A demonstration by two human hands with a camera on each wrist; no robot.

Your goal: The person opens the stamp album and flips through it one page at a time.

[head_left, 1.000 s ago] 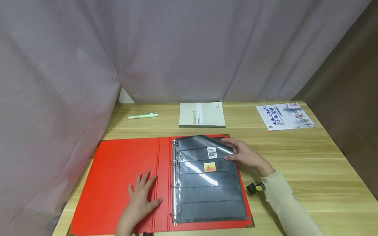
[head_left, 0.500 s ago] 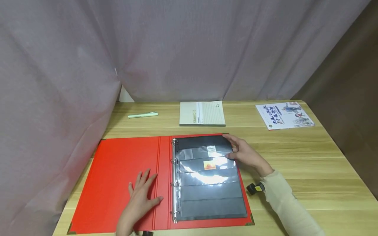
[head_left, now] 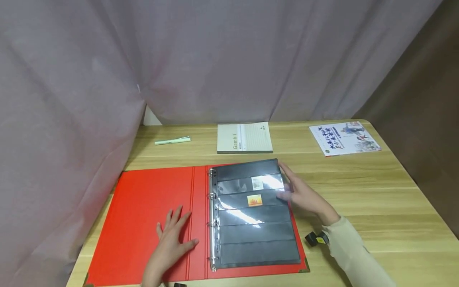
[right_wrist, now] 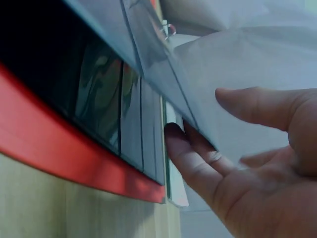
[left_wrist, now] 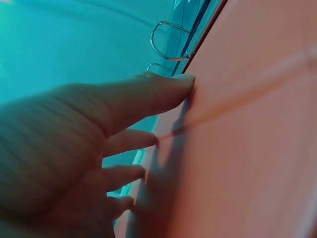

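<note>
A red ring binder [head_left: 154, 215] lies open on the table, with black pocket pages [head_left: 258, 233] on its metal rings [head_left: 211, 225]. Two stamps show through the top page: a pale one [head_left: 257, 183] and a yellow-orange one [head_left: 254, 200]. My left hand [head_left: 170, 243] rests with spread fingers on the left cover near the spine; its fingertips [left_wrist: 185, 79] touch the red surface. At the page's far right corner is my right hand [head_left: 305, 195]. In the right wrist view, its straight fingers [right_wrist: 190, 158] are under the raised page, the thumb apart from it. Another pocket page [right_wrist: 131, 114] lies beneath.
Along the back of the table lie a light green pen [head_left: 173, 140], a Gambit notebook [head_left: 245, 138] and a white illustrated booklet [head_left: 345, 138]. Grey curtains [head_left: 215, 59] hang behind and to the left. A brown surface [head_left: 423, 103] stands at the right.
The page's far right corner was curled over, then lay flat, and now stands raised. My right hand has shifted slightly right and its thumb has come off the page. The left hand stays put.
</note>
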